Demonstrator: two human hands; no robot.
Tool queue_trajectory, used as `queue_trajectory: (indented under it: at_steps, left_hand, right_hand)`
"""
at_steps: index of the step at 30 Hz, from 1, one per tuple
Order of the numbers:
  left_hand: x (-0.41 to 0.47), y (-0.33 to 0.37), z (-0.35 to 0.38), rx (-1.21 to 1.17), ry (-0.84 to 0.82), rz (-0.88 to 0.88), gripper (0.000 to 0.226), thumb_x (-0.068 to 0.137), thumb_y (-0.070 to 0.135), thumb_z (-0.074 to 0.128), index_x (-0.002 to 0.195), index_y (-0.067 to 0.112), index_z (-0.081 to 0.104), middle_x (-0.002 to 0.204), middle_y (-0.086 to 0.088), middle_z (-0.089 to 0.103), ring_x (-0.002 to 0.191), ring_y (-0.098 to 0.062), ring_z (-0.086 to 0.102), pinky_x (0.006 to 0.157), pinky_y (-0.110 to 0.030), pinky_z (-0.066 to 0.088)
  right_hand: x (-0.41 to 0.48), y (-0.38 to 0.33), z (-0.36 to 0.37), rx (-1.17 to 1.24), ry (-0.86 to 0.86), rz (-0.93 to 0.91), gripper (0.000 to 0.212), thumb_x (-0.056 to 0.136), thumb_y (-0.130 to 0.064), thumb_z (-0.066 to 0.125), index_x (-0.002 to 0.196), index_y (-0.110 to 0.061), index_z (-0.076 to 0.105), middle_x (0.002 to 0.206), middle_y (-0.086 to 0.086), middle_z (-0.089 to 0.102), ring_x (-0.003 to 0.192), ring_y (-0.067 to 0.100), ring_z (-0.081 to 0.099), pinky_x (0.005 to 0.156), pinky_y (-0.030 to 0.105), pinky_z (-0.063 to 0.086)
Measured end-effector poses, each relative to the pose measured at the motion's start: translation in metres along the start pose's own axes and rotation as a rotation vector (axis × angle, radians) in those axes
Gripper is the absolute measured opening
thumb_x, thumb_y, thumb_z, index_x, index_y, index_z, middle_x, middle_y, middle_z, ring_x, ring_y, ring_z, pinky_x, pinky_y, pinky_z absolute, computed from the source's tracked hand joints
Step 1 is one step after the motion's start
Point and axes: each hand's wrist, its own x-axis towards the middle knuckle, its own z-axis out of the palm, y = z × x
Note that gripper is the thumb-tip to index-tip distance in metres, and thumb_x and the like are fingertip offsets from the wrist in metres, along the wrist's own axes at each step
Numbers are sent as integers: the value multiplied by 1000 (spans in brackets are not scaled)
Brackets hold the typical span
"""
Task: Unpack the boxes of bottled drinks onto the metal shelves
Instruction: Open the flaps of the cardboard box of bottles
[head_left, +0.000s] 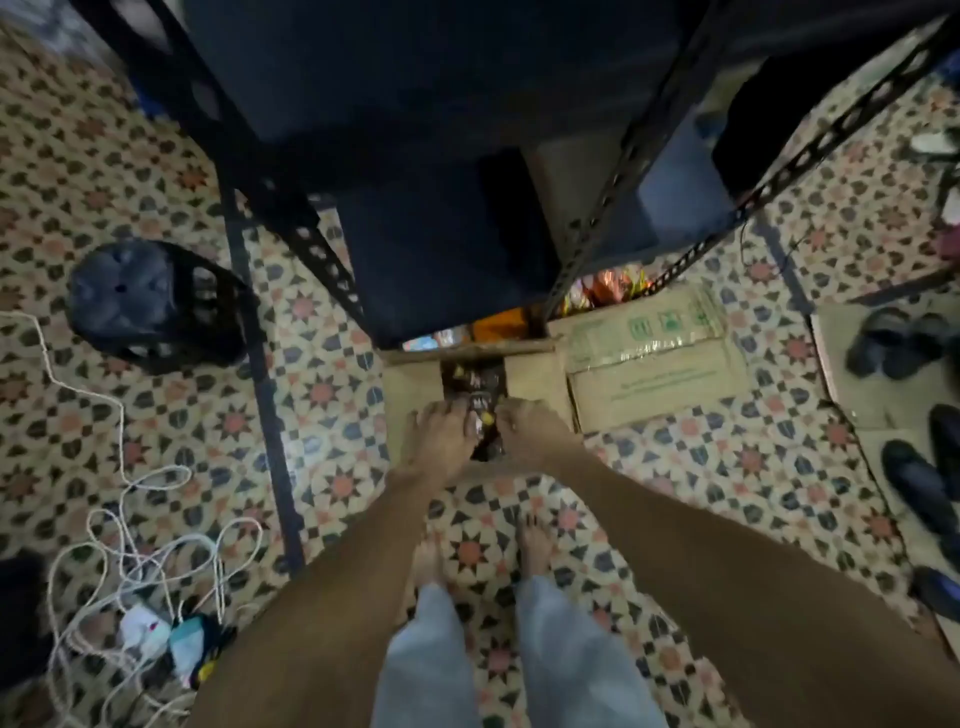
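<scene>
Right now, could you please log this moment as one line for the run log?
phase: unpacking | left hand: at dark bottles in open box | right hand: same, grips unclear | metal shelves: directly ahead

Matt black perforated metal is seen on the shelf frame (322, 254); dull brown cardboard on the box (410, 384).
</scene>
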Motion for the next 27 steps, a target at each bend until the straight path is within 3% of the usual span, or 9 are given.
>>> queue_trajectory:
  at_steps: [3,6,9,12,15,18,20,22,27]
  left_hand:
    - [20,-15,13,-81,-164,-33,31,105,31,31,124,19,51,119,-11,63,105,-30,58,96,-48,44]
    - [37,-36,35,-88,-277,-44,34,106,28,31,130,17,51,127,-10,59,107,-31,57,94,-45,47]
    - [51,-58,57,-50,-309,-19,32,102,30,35,125,19,54,125,-5,57,111,-28,56,96,-44,47]
    - [71,-81,84,6,-379,9,34,86,44,40,110,28,57,123,-1,58,107,-22,55,95,-46,49]
    - [82,-97,112,-78,-345,-23,54,78,54,46,122,25,54,120,-2,58,112,-24,55,95,-48,49]
    - [71,-92,114,-86,-225,-24,48,88,32,57,133,18,47,127,-7,46,116,-28,50,93,-43,46]
    - [69,-93,119,-66,-126,-19,49,92,20,58,138,14,43,133,-11,42,115,-31,50,91,-44,45]
    - [67,-94,126,-66,-62,-9,49,93,19,55,140,12,42,134,-12,42,116,-31,49,92,-44,46]
    - [77,-103,129,-15,-22,-28,57,96,22,52,148,13,31,155,-14,24,133,-33,39,105,-44,43]
  right_hand:
    - [20,19,4,-14,-156,77,18,103,-26,42,93,-15,53,99,8,59,84,27,57,65,34,46]
    - [44,33,9,-65,-214,150,34,105,-20,35,121,-5,61,119,17,60,105,32,57,77,35,46]
    - [61,41,26,-115,-274,166,37,106,-21,39,133,-6,60,127,15,61,113,32,59,86,36,50]
    - [72,49,40,-49,-466,283,29,101,-14,52,124,-2,64,121,12,66,103,27,65,66,21,47]
    - [85,63,62,-114,-737,266,28,100,-14,55,124,-2,63,122,12,70,104,27,71,65,25,52]
    - [86,74,81,-130,-980,339,34,107,-19,41,136,-7,55,131,9,63,112,25,64,77,32,51]
    - [83,84,92,-177,-955,267,35,106,-25,41,134,-12,58,127,5,62,105,20,61,89,36,54]
    - [78,96,103,-226,-901,203,37,104,-27,43,134,-15,59,130,5,60,112,23,59,99,39,52]
    - [81,102,115,5,-609,211,25,98,-17,51,112,-9,71,107,10,71,98,25,67,91,38,54]
